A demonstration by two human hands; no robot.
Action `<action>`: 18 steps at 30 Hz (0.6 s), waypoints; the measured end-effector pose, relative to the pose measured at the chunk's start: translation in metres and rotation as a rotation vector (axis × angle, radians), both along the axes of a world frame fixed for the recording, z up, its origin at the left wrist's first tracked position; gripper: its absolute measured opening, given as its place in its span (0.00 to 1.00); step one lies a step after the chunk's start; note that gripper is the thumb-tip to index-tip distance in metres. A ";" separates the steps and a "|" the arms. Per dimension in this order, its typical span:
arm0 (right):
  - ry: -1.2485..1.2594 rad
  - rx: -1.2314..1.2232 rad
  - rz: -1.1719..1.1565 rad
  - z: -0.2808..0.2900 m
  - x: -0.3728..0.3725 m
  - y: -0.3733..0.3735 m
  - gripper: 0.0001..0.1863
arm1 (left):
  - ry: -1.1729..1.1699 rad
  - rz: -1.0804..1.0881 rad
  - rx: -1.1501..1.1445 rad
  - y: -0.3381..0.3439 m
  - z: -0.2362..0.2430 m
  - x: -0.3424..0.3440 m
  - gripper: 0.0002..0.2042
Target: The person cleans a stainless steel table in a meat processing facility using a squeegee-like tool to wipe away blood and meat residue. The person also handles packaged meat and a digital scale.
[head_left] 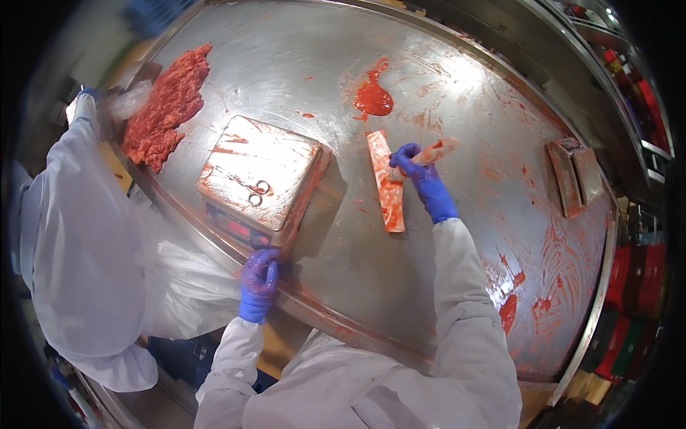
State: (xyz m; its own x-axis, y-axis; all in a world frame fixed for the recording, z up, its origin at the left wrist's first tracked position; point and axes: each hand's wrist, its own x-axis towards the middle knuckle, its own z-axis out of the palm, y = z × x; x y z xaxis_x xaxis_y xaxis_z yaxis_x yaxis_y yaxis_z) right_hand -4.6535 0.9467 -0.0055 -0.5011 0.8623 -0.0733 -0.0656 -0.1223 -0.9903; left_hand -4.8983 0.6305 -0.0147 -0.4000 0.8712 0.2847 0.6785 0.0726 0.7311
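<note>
My gloved right hand (416, 170) grips a pale, red-smeared elongated piece (439, 150) above a long, flat pale strip (390, 207) streaked with red. My gloved left hand (260, 279) has curled fingers at the table's front edge, by the front of a steel scale (254, 164); whether it holds anything is unclear. On the scale's smeared top lies a pair of scissors (259, 191).
The steel table (343, 300) has red puddles and smears. Ground red meat (164, 104) lies at left, beside plastic. A metal block (575, 179) sits right. A co-worker in white (86, 250) stands left. Stacked red and green crates (625, 307) are beyond the table's right edge.
</note>
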 end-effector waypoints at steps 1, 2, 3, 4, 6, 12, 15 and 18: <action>-0.040 0.059 0.073 -0.002 -0.008 -0.007 0.10 | 0.000 -0.030 -0.006 -0.001 -0.001 -0.002 0.09; -0.078 0.122 0.146 -0.005 -0.014 -0.012 0.11 | 0.001 -0.061 -0.011 -0.002 -0.001 -0.004 0.09; -0.053 0.085 0.166 -0.008 -0.016 -0.015 0.11 | 0.002 -0.094 -0.016 -0.002 -0.001 -0.006 0.09; -0.030 0.047 0.185 -0.012 -0.015 -0.015 0.12 | -0.009 -0.078 0.006 0.001 -0.003 -0.006 0.09; -0.030 -0.080 0.153 0.001 -0.016 -0.016 0.14 | -0.027 -0.079 -0.121 -0.006 -0.006 -0.016 0.09; 0.100 0.159 0.104 -0.016 -0.116 0.073 0.15 | 0.209 -0.455 -0.326 -0.006 -0.001 -0.018 0.09; 0.299 0.090 0.067 -0.035 -0.159 0.099 0.16 | 0.209 -0.629 -0.462 0.007 0.010 -0.004 0.13; 0.111 0.304 -0.203 -0.068 -0.158 0.150 0.15 | 0.193 -0.744 -0.381 0.038 0.008 0.018 0.17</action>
State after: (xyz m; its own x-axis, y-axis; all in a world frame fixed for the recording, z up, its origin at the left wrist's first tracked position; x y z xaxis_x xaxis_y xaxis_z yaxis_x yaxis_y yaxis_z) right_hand -4.8113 1.0964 -0.0735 -0.3086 0.9188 0.2460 -0.1668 0.2023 -0.9650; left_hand -4.8800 0.6684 -0.0063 0.3385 0.9378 -0.0767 0.7573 -0.2232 0.6137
